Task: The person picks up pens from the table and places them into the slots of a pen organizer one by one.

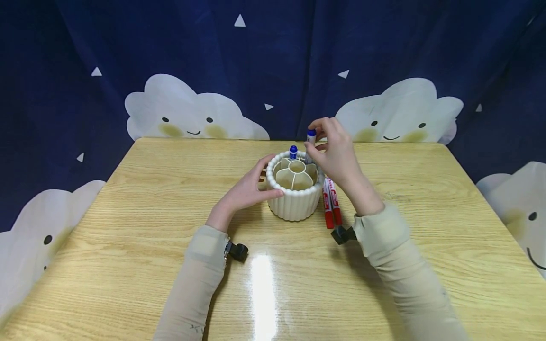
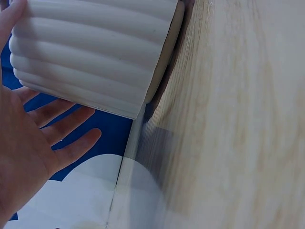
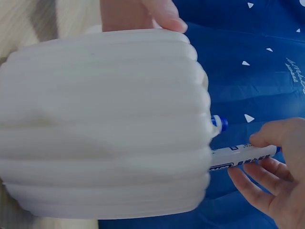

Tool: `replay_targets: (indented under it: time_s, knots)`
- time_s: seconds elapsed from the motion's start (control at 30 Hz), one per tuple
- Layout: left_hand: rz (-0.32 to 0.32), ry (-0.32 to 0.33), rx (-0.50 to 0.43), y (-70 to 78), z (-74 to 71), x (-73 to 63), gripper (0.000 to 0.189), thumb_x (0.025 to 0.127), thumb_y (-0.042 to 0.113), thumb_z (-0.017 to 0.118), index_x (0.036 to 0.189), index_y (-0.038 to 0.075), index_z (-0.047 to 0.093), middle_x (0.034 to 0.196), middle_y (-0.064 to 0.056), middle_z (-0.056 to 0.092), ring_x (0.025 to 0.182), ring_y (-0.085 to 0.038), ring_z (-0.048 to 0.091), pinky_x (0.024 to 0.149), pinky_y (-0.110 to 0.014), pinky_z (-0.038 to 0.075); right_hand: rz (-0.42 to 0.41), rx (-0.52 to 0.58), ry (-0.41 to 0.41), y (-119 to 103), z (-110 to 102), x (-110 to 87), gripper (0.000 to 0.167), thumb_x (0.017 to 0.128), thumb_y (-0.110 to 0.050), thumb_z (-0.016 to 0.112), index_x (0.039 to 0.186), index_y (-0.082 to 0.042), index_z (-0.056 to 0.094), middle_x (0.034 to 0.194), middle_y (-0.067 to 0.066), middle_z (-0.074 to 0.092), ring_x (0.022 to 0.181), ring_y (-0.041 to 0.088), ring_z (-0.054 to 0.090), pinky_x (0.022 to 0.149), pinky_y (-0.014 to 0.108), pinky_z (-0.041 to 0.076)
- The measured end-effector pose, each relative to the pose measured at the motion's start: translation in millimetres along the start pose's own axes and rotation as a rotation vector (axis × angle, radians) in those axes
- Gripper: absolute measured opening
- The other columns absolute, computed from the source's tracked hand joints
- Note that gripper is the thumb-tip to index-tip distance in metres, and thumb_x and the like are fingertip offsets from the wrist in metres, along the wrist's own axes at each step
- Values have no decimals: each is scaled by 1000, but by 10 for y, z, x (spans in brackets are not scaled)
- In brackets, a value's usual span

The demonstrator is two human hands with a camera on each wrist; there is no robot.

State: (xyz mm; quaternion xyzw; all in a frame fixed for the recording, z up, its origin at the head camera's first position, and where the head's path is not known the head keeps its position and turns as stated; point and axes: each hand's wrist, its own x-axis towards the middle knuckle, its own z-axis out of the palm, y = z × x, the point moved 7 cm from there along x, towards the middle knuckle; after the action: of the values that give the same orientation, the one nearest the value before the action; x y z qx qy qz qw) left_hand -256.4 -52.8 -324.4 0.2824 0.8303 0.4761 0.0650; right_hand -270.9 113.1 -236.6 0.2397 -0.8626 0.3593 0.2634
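A white ribbed pen holder (image 1: 295,206) with a beaded rim and several compartments stands upright on the table. My left hand (image 1: 247,189) holds it from the left, thumb near the front rim and fingers around the far side; the left wrist view shows the fingers (image 2: 71,126) spread beside its wall. With thumb and fingertips, my right hand (image 1: 339,149) pinches a blue-capped whiteboard marker (image 3: 243,155) at the back right of the holder. Its lower end is hidden behind the rim. Another blue-capped marker (image 1: 293,152) stands in a back compartment.
Two red-capped markers (image 1: 332,201) lie side by side on the wooden table (image 1: 149,203), just right of the holder and below my right wrist. A dark blue curtain (image 1: 179,42) with cloud faces hangs behind the table's back edge. A small black device (image 1: 239,252) is on the left wrist.
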Motion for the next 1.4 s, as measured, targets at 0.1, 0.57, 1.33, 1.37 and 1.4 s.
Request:
replay_targets:
  time_s: [0.1, 0.57, 1.33, 1.37, 1.4]
  knots:
    - [1, -1, -5, -1, 2, 0, 85, 79, 22, 69, 145, 10, 16, 142, -13, 31, 121, -29, 41, 100, -46, 36, 9, 2, -11, 16, 36, -42, 25, 80, -3, 63, 103, 1, 53, 94, 14, 50, 83, 21, 58, 65, 32, 55]
    - [-22, -4, -5, -13, 9, 0, 85, 79, 23, 69, 145, 11, 16, 143, -12, 31, 120, -27, 42, 99, -46, 37, 39, 2, -38, 134, 187, -223, 21, 80, -4, 64, 98, 1, 55, 93, 14, 53, 82, 22, 59, 65, 30, 55]
    - [7, 28, 8, -390, 54, 128, 92, 74, 44, 71, 145, 28, 15, 143, 0, 31, 120, -23, 42, 99, -42, 38, 113, -16, 13, 312, -47, -259, 23, 86, -11, 58, 107, -2, 57, 95, 13, 56, 84, 21, 59, 67, 34, 54]
    - [7, 28, 9, -389, 53, 129, 92, 74, 44, 71, 145, 28, 15, 143, 0, 31, 119, -23, 42, 99, -42, 38, 116, -29, 18, 336, -72, -256, 22, 86, -10, 57, 107, -2, 57, 95, 12, 57, 83, 21, 59, 67, 34, 54]
    - [5, 29, 10, -388, 53, 129, 92, 74, 44, 71, 145, 28, 15, 143, 0, 31, 119, -23, 42, 98, -41, 39, 119, -35, 22, 364, -91, -255, 22, 86, -9, 56, 107, -2, 57, 95, 12, 57, 82, 21, 59, 67, 34, 54]
